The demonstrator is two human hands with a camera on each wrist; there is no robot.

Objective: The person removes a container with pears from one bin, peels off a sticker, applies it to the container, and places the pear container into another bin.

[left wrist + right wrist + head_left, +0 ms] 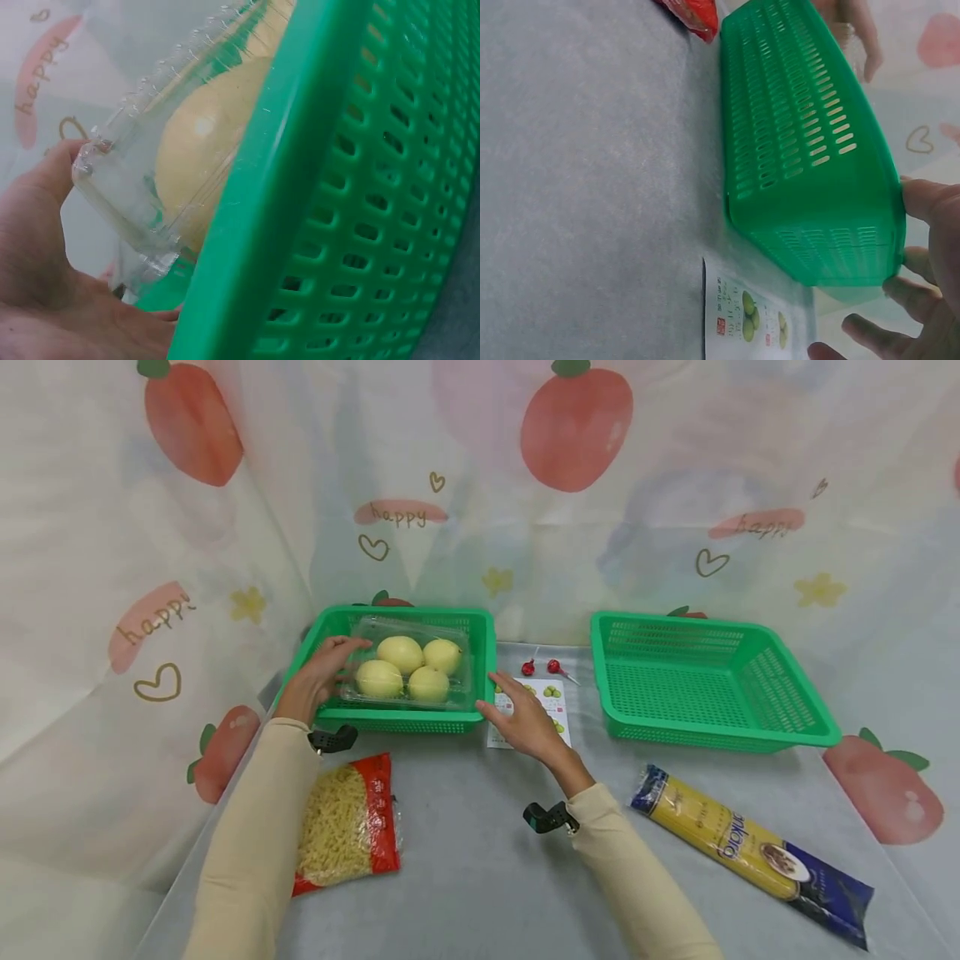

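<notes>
Beige cloth of the left sleeve (247, 852) comes nearest the camera, leading up to the left hand (322, 672). Its thumb bears on a top corner of the clear box (131, 191) and the other fingers reach down round that same end, so they seem to be pinching it. Below, a red-edged bag of pasta (337, 827) lies on the counter (450, 860). The box sits within the left green basket (408, 717), one corner standing above the rim, with four pale yellow fruits (401, 654) inside. Such round fruits would probably roll, so a near-level box and a light, even hold should serve best; squeezing the thin plastic could spring it open. Next comes the right hand (522, 717), fingers spread, at the basket's right end and off the box. Those fingers would do well to brace the rim or support the box's free end. Farther right lie a printed card (557, 706), two small red-wrapped items (553, 666), the right green basket (705, 739) and a long yellow-and-blue pack (738, 843).
</notes>
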